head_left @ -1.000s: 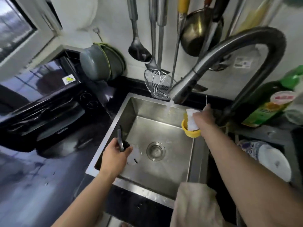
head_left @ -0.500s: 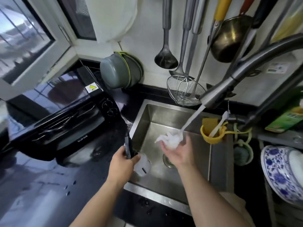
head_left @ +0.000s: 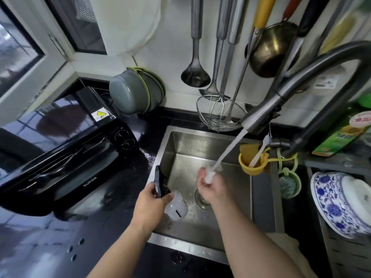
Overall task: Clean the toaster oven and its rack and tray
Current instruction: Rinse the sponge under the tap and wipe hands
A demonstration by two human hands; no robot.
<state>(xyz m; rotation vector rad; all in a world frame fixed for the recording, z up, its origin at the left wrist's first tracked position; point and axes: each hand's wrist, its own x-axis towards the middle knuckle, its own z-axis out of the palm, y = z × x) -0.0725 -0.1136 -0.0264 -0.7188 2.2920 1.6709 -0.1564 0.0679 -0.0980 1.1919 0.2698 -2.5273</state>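
Your left hand [head_left: 149, 205] grips a black-handled spray bottle [head_left: 174, 204] at the sink's [head_left: 261, 201] left edge; right hand [head_left: 210, 185] clasps a wet white cloth [head_left: 209, 175] under running water; toaster oven [head_left: 60, 157] glossy black.

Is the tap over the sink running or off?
Running: a white stream pours from the faucet spout onto the right hand above the sink.

Cut off at the left picture edge: the toaster oven [head_left: 60, 157]. Hidden inside the curled right hand [head_left: 210, 187]: most of a white wad [head_left: 208, 176], identity unclear. Cropped at right: blue-patterned bowl [head_left: 331, 201].
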